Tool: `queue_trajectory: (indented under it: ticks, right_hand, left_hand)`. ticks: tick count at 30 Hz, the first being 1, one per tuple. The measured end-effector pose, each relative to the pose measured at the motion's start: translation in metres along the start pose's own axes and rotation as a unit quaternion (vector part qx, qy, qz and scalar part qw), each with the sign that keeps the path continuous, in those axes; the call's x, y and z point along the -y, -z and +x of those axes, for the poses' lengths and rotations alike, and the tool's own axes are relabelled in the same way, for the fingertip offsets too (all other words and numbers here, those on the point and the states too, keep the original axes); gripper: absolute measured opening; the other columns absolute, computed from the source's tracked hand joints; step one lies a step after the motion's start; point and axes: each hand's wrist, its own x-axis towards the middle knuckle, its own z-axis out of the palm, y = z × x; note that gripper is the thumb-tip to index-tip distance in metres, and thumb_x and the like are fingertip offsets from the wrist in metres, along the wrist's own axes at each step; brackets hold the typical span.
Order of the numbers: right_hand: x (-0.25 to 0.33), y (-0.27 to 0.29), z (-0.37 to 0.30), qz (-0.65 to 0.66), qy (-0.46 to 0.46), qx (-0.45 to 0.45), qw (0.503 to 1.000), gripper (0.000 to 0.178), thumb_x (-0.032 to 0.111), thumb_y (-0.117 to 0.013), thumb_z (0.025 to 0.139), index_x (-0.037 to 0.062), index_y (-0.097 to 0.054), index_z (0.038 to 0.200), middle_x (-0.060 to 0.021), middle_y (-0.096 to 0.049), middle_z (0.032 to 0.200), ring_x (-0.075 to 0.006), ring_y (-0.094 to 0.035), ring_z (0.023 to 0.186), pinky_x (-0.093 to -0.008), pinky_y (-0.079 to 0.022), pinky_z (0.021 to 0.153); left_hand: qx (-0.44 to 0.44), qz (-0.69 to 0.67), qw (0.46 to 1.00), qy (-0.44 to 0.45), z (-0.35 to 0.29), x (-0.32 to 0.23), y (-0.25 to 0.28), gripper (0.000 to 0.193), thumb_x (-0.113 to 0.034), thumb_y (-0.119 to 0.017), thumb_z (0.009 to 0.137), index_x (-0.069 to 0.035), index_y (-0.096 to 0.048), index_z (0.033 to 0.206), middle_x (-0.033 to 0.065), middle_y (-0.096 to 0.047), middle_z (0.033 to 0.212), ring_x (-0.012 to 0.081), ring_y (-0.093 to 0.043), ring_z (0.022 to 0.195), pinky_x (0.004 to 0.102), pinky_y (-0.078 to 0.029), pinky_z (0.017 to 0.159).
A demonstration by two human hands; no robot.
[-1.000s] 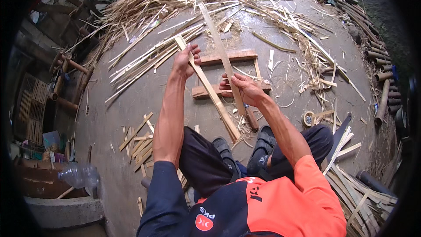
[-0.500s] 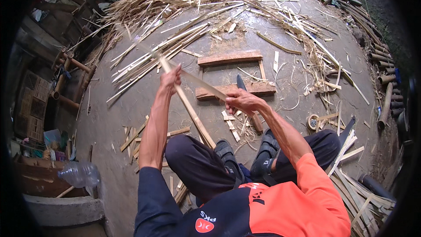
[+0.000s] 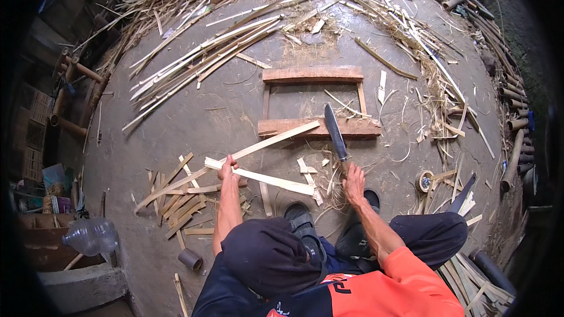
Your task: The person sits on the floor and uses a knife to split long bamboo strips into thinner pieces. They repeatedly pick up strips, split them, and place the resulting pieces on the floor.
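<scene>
My left hand (image 3: pixel 228 169) is closed around pale bamboo strips. One of them, a wide whitish strip (image 3: pixel 270 180), points to the right. A longer strip (image 3: pixel 276 141) slants up, its far end over the near beam of a low wooden frame (image 3: pixel 276 127). On the right, my right hand (image 3: pixel 353 185) is closed on the handle of a long knife (image 3: pixel 335 132). The dark blade crosses that same beam, tip pointing away from me.
Short bamboo pieces (image 3: pixel 187 210) lie in a pile at left. Long split strips (image 3: pixel 205 67) and shavings spread beyond the frame. A roll of tape (image 3: pixel 424 181) and a saw-like dark blade (image 3: pixel 463 194) lie at right. A clear plastic jug (image 3: pixel 91 236) stands far left.
Both hands have come down and apart. My left hand has lowered with the bamboo strips, while my right hand has let go of its strip and taken hold of the knife handle.
</scene>
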Motion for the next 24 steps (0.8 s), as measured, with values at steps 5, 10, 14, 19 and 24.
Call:
queue_trajectory:
  ticks: [5, 10, 14, 19, 24]
  right_hand:
    - [0.007, 0.008, 0.012, 0.232, -0.054, 0.011, 0.971, 0.044, 0.018, -0.053, 0.078, -0.0019, -0.042, 0.115, -0.0236, -0.054, 0.094, -0.0375, -0.054, 0.092, -0.0435, -0.043, 0.078]
    - [0.099, 0.046, 0.029, 0.275, 0.109, -0.157, 0.942, 0.038, 0.015, -0.057, 0.081, 0.0012, -0.039, 0.112, -0.0235, -0.056, 0.084, -0.0391, -0.059, 0.078, -0.0433, -0.047, 0.063]
    - [0.069, -0.011, 0.055, 0.088, 0.069, -0.069, 0.991, 0.027, 0.012, -0.056, 0.081, 0.0015, -0.039, 0.099, -0.0244, -0.055, 0.077, -0.0430, -0.056, 0.070, -0.0467, -0.044, 0.059]
    - [0.097, 0.015, 0.054, 0.181, 0.034, -0.050, 0.982, 0.025, 0.010, -0.056, 0.080, 0.0005, -0.038, 0.096, -0.0222, -0.054, 0.065, -0.0413, -0.057, 0.063, -0.0465, -0.043, 0.053]
    - [0.139, 0.091, 0.060, 0.293, 0.128, -0.176, 0.931, 0.028, 0.011, -0.057, 0.082, -0.0004, -0.039, 0.099, -0.0226, -0.055, 0.069, -0.0330, -0.060, 0.061, -0.0398, -0.041, 0.046]
  left_hand:
    - [-0.014, 0.024, 0.999, -0.035, 0.005, 0.015, 0.001, 0.013, -0.003, -0.063, 0.078, 0.003, -0.052, 0.079, 0.0087, -0.053, 0.062, 0.0131, -0.047, 0.045, 0.0221, -0.036, 0.034]
    - [-0.006, 0.029, 0.999, -0.038, 0.020, 0.020, 0.011, 0.012, -0.004, -0.063, 0.079, 0.002, -0.052, 0.080, 0.0075, -0.053, 0.062, 0.0119, -0.047, 0.045, 0.0210, -0.036, 0.035]
    - [0.000, 0.034, 0.999, -0.036, 0.013, 0.026, 0.005, 0.013, -0.006, -0.063, 0.080, 0.002, -0.053, 0.080, 0.0071, -0.053, 0.061, 0.0118, -0.047, 0.045, 0.0205, -0.036, 0.035]
    - [-0.024, 0.046, 0.997, -0.061, 0.016, 0.023, 0.006, 0.014, -0.007, -0.064, 0.079, 0.000, -0.054, 0.076, 0.0060, -0.052, 0.061, 0.0112, -0.045, 0.044, 0.0205, -0.035, 0.035]
    - [-0.038, 0.046, 0.997, -0.051, 0.011, 0.024, 0.010, 0.014, -0.008, -0.064, 0.080, 0.000, -0.054, 0.075, 0.0058, -0.052, 0.061, 0.0108, -0.045, 0.044, 0.0204, -0.035, 0.034]
